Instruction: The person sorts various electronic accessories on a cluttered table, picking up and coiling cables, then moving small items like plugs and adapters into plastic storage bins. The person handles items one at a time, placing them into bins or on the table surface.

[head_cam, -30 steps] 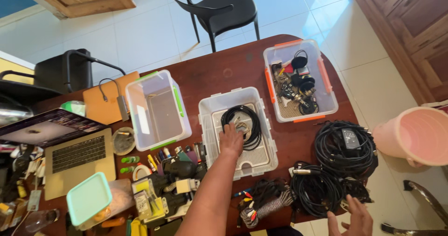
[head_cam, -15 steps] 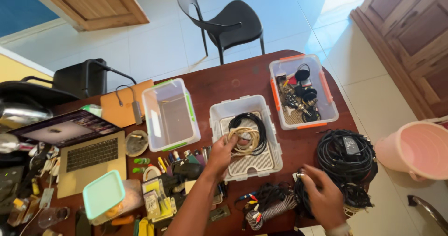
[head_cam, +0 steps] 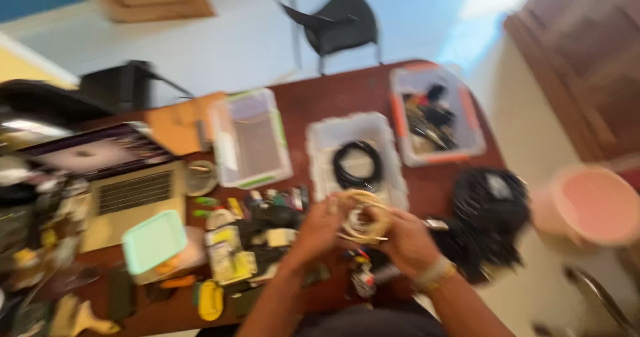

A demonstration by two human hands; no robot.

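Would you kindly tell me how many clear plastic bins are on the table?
3: a green-clipped bin at left, a white bin in the middle, an orange-clipped bin at right. Blur could hide others.

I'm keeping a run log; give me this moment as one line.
left hand: on cream cable coil | right hand: on same coil | place: above table | middle bin: black cable | view: blurred

A black chair (head_cam: 337, 24) stands on pale floor tiles (head_cam: 220, 37) beyond the dark wooden table (head_cam: 313, 104).

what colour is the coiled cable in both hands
Cream or off-white; the coiled cable shows, blurred, in the head view.
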